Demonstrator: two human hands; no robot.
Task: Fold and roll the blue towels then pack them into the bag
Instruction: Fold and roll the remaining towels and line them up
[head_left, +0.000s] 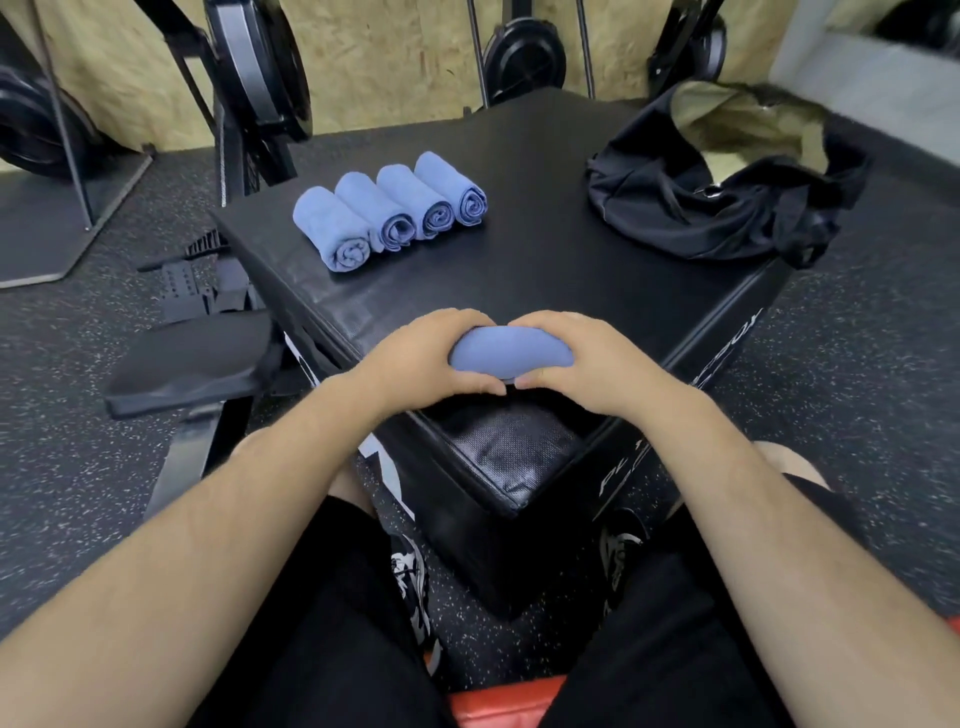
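Both hands clamped on the blue towel roll (511, 354), left hand (431, 358) and right hand (592, 358) fingers curled over its ends near the box edge (597, 431), and its tail, probably tucked underneath, could spring loose if either grip slackens.

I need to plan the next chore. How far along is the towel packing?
Done: four rolled towels lie side by side on the black box. In hand: the left hand and right hand are both clamped on a fifth towel, rolling it at the box's near edge. Left: all the packing. The black bag sits open at the far right, and no towel shows inside it.
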